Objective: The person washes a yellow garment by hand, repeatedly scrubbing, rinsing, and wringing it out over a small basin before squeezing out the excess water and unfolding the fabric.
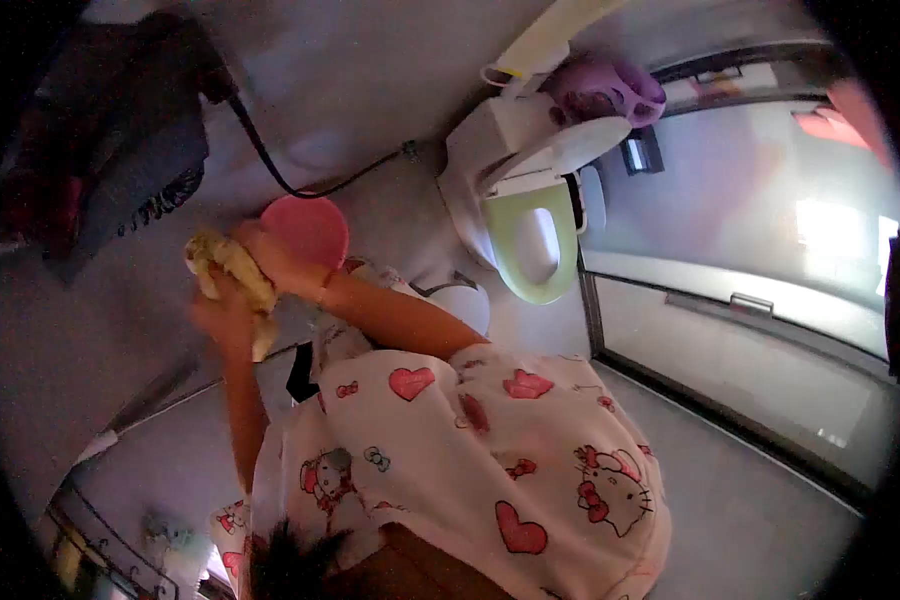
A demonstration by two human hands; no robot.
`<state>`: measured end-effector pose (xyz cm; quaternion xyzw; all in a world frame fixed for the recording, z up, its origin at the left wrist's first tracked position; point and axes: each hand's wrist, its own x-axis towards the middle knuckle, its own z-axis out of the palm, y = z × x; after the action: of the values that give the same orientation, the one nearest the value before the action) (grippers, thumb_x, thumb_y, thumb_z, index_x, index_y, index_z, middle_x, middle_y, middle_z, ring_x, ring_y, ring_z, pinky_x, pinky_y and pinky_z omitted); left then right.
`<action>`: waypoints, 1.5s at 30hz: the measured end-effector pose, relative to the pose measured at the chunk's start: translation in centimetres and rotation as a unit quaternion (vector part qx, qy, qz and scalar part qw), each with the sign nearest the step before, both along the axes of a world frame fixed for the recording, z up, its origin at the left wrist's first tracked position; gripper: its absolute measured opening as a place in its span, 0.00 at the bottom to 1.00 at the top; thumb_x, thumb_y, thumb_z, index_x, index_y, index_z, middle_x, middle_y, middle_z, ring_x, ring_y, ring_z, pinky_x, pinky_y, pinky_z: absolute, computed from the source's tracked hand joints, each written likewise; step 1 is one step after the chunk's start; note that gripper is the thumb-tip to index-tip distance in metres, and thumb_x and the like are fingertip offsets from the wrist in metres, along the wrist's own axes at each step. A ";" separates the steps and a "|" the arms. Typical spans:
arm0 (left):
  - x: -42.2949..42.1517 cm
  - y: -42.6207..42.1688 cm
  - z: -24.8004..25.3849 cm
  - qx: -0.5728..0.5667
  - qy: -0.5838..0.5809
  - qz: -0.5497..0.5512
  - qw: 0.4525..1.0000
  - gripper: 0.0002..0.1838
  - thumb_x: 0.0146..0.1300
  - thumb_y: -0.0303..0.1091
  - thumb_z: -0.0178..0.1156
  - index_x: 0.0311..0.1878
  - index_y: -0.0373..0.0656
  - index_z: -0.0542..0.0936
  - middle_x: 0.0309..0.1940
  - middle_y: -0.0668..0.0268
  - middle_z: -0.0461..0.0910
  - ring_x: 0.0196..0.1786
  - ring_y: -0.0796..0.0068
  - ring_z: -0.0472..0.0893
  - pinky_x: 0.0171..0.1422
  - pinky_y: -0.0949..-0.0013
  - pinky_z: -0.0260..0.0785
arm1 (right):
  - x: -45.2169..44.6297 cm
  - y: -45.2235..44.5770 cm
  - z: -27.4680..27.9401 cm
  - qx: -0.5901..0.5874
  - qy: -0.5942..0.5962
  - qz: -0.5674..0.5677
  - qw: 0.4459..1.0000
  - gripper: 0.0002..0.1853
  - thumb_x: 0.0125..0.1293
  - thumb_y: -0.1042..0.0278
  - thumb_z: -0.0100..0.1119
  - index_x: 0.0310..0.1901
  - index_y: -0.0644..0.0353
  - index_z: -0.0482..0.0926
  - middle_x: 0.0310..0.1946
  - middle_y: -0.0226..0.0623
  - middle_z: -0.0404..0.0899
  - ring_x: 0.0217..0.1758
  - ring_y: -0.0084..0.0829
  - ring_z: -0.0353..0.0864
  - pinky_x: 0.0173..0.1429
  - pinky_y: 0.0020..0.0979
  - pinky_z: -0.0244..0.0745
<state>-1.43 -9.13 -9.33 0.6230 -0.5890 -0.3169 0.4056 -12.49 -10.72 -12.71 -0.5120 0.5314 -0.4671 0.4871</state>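
Observation:
A yellowish, crumpled cloth (pixel 245 268) is bunched between my two hands. My left hand (pixel 222 312) is closed around its lower part, somewhat blurred by motion. My right hand (pixel 275 262) grips it from the other side, with the fingers partly smeared. Just beyond my right hand stands a pink basin (pixel 312 232), its contents not visible from here. The cloth's loose end hangs below my left hand.
A toilet (pixel 533 245) with a green seat and raised lid stands to the right. Behind it sits a purple basket-like container (pixel 610 92). A dark hose (pixel 280 180) crosses the wall above the basin. Framed glass doors (pixel 740 300) line the right side.

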 end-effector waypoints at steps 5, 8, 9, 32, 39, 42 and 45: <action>-2.3 0.3 0.0 -0.124 -0.109 -0.108 0.980 0.17 0.59 0.37 0.50 0.31 0.27 0.74 0.27 0.53 0.77 0.30 0.65 0.77 0.34 0.62 0.66 | -0.9 -1.6 -1.7 -0.105 0.085 -0.096 0.986 0.10 0.56 0.69 0.49 0.35 0.67 0.73 0.28 0.40 0.75 0.31 0.30 0.74 0.35 0.32 0.69; 2.5 -4.2 -4.2 -0.071 -0.234 -0.129 0.961 0.15 0.59 0.35 0.50 0.33 0.28 0.74 0.28 0.52 0.77 0.30 0.60 0.76 0.35 0.61 0.66 | 0.2 -0.9 -0.9 0.057 -0.186 -0.052 0.980 0.11 0.59 0.65 0.47 0.37 0.64 0.73 0.30 0.38 0.76 0.34 0.28 0.74 0.36 0.31 0.70; 3.7 -5.7 -4.6 -0.021 -0.145 -0.082 0.986 0.15 0.58 0.37 0.51 0.37 0.30 0.74 0.28 0.56 0.77 0.29 0.63 0.76 0.33 0.63 0.68 | 0.3 -0.6 -0.1 0.237 -0.400 -0.013 0.885 0.12 0.60 0.63 0.46 0.38 0.62 0.74 0.32 0.36 0.76 0.35 0.27 0.74 0.37 0.30 0.70; 0.1 -3.2 2.6 -0.061 -0.050 -0.037 0.996 0.13 0.55 0.38 0.54 0.23 0.37 0.76 0.19 0.54 0.75 0.21 0.57 0.75 0.26 0.64 0.67 | -1.0 0.8 0.0 0.198 -0.508 0.031 0.838 0.16 0.61 0.58 0.42 0.45 0.59 0.69 0.41 0.34 0.72 0.43 0.29 0.72 0.48 0.33 0.70; -3.1 0.2 1.1 -0.252 0.006 0.022 0.967 0.16 0.57 0.42 0.52 0.26 0.37 0.77 0.20 0.56 0.76 0.21 0.62 0.76 0.21 0.67 0.66 | -1.4 -1.7 5.2 0.267 -0.506 -0.018 0.820 0.18 0.59 0.55 0.38 0.39 0.58 0.73 0.35 0.36 0.74 0.37 0.31 0.74 0.42 0.31 0.71; -1.8 -2.1 -2.4 -0.220 -0.002 0.025 0.975 0.14 0.57 0.39 0.53 0.28 0.35 0.76 0.20 0.59 0.77 0.22 0.70 0.76 0.24 0.68 0.67 | -1.6 -1.0 7.3 0.321 -0.423 0.022 0.847 0.23 0.59 0.50 0.36 0.41 0.61 0.72 0.39 0.38 0.74 0.40 0.33 0.74 0.45 0.32 0.70; 1.3 -5.2 -3.0 -0.012 0.141 0.079 0.987 0.14 0.57 0.38 0.53 0.29 0.33 0.76 0.22 0.61 0.77 0.25 0.76 0.75 0.28 0.69 0.68 | -0.6 -0.9 2.0 0.186 -0.217 0.089 0.954 0.24 0.59 0.49 0.36 0.39 0.62 0.73 0.39 0.39 0.75 0.42 0.34 0.75 0.46 0.34 0.70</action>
<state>-0.12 -14.37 -12.34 0.6118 -0.4784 -0.3618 0.5157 -13.12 -11.61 -10.70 -0.3437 0.4429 -0.4145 0.7169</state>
